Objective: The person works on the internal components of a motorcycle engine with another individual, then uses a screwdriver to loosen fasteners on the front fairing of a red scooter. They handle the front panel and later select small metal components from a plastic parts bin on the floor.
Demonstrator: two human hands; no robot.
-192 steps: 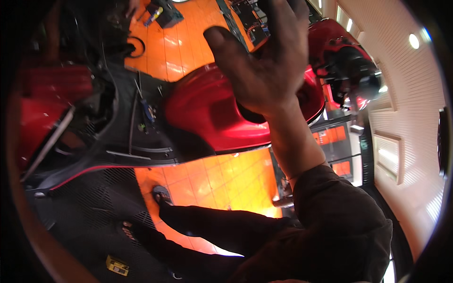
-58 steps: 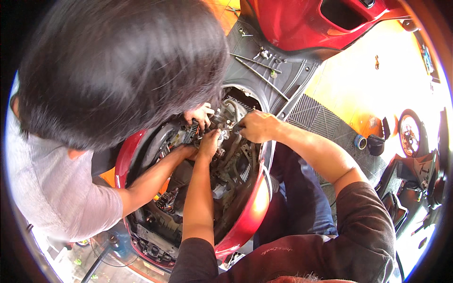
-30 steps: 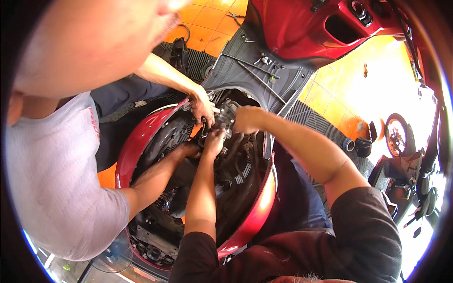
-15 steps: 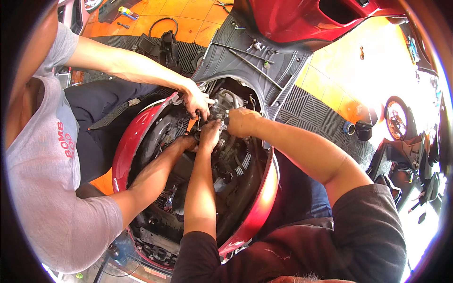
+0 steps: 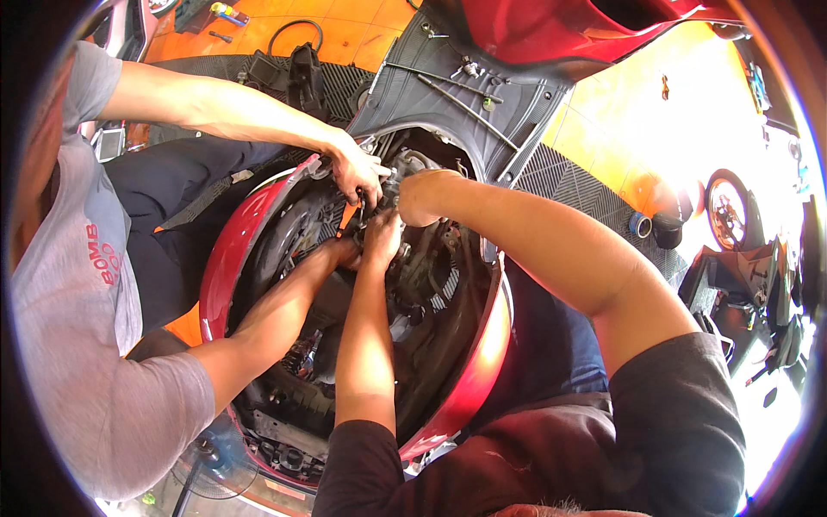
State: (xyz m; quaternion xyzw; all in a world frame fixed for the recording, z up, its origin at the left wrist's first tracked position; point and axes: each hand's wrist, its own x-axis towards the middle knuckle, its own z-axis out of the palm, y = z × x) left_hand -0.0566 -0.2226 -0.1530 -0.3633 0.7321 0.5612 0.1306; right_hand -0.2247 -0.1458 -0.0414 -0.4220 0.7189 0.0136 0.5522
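Observation:
A red scooter's rear body (image 5: 222,250) stands open from above, its engine parts (image 5: 424,271) showing inside. My left hand (image 5: 382,239) reaches in, fingers curled round something dark at the engine; what it grips is hidden. Just above and right of it, my right hand (image 5: 425,196) is closed over the same spot, its fingertips out of sight. A co-worker in a grey shirt (image 5: 77,345) leans in from the left. Their upper hand (image 5: 357,175) is beside my hands, over an orange-handled tool (image 5: 347,217). Their lower hand (image 5: 346,253) is partly hidden behind my left hand.
Long rods and small parts lie on the black footboard (image 5: 448,95), below the red front panel (image 5: 551,30). A black part with a hose (image 5: 305,79) rests on the mat at upper left. A blue-rimmed roll (image 5: 639,225) and a loose wheel (image 5: 726,209) are at right.
My right hand has moved up and left, closer over the engine spot. My left hand stays nearly in place. The co-worker's hands have hardly moved.

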